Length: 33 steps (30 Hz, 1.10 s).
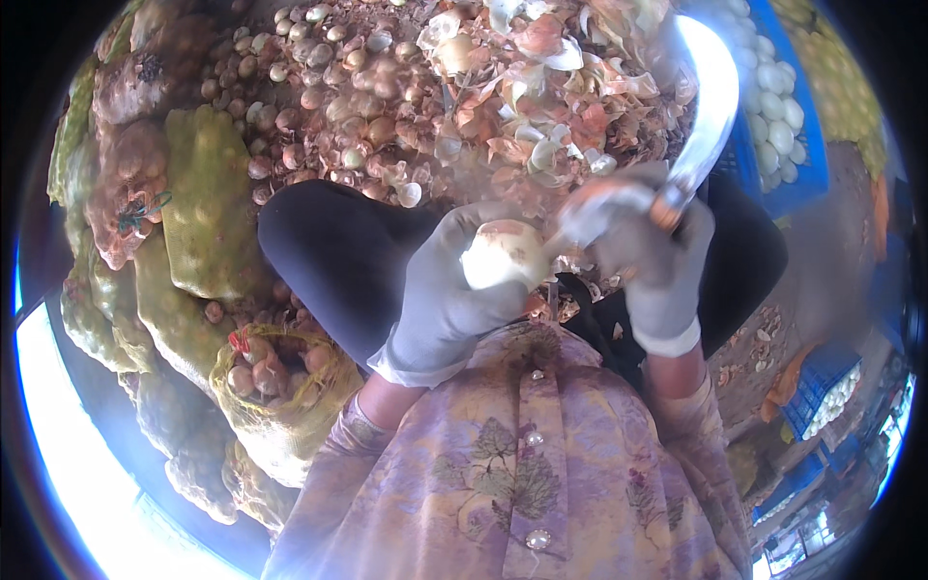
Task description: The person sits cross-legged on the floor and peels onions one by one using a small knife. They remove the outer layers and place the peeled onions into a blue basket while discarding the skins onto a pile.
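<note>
My left hand [453, 290], in a pale grey glove, grips a mostly peeled white onion [505, 254]. A patch of brownish skin remains on the onion's top. Just right of it, my gloved right hand [652, 254] is blurred by motion and closed around a sickle [714, 94]. The sickle's bright curved blade points up and away from me. A blurred pale strip [605, 206], perhaps onion skin, shows between the onion and my right hand; its exact shape cannot be made out. Both hands are above my crossed legs.
Loose onion skins [536, 94] and unpeeled onions [319, 94] cover the floor ahead. A blue crate [812, 152] of peeled onions stands at right, with another crate [805, 388] behind. Mesh sacks [203, 203] line the left; an opened sack [283, 428] sits by my knee.
</note>
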Each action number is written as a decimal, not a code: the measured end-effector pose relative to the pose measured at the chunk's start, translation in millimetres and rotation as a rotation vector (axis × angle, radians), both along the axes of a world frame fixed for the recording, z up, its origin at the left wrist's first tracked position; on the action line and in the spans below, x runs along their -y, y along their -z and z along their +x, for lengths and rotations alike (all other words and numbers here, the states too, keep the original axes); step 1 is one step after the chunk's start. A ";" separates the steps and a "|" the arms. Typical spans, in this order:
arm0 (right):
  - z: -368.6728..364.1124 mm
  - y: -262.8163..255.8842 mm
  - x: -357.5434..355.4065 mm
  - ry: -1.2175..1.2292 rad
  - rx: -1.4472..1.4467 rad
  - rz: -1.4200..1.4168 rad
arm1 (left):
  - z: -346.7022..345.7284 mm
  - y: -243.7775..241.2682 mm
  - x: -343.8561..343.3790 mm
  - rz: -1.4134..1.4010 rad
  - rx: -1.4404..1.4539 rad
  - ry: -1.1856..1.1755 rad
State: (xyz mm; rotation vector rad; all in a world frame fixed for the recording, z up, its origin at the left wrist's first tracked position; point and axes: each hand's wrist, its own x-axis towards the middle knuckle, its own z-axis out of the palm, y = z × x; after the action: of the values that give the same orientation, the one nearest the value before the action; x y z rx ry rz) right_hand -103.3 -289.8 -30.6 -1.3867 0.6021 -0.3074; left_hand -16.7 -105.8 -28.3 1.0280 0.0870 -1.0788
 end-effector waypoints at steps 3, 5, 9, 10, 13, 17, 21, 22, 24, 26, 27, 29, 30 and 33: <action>1.0 37.2 21.7 0.103 -0.190 -0.149 | 2.5 1.7 1.1 0.001 0.159 0.054; -0.3 42.7 24.0 0.114 -0.174 -0.141 | 5.3 1.9 4.4 0.031 0.241 0.081; -16.1 -8.8 3.1 -0.182 -0.099 -0.258 | 2.0 7.9 6.4 0.201 0.451 0.130; -14.1 -18.3 -4.9 -0.327 -0.089 -0.484 | 0.4 12.6 5.5 0.218 0.563 0.152; -18.0 -7.4 -9.0 -0.459 0.003 -0.807 | 2.7 9.6 3.8 0.329 0.730 0.314; -25.9 5.3 -12.9 -0.414 0.044 -0.932 | 7.2 14.4 -2.6 0.307 0.983 0.496; -39.6 29.9 7.1 -0.533 -0.176 -0.660 | 2.2 16.3 -18.9 0.020 0.228 0.339; -38.7 26.0 12.5 -0.567 -0.187 -0.478 | 0.5 16.3 -20.2 -0.060 0.218 0.284; -38.9 11.4 8.3 -0.368 -0.128 -0.095 | -0.8 8.7 -16.0 -0.222 0.073 0.183; -32.0 1.1 8.8 -0.270 0.009 -0.249 | 1.7 -1.4 -9.8 -0.230 -0.073 0.143; -29.8 -3.6 11.2 -0.316 0.020 -0.305 | 4.3 -3.5 -7.9 -0.162 -0.076 0.152; -20.0 -11.6 15.8 -0.447 0.026 -0.465 | 7.4 -3.0 -5.0 -0.034 -0.006 0.180; -18.7 -11.0 14.8 -0.531 0.004 -0.559 | 5.4 -0.6 -6.9 0.038 0.016 0.195; -16.4 4.3 21.1 -0.305 0.087 -0.646 | 5.4 3.2 -10.4 0.095 0.073 0.225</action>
State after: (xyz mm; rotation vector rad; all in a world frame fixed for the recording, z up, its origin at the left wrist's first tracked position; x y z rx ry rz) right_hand -119.7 -310.8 -35.0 -2.0458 0.2089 -0.3270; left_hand -11.2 -95.4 -31.5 1.1822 -0.0380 -1.2483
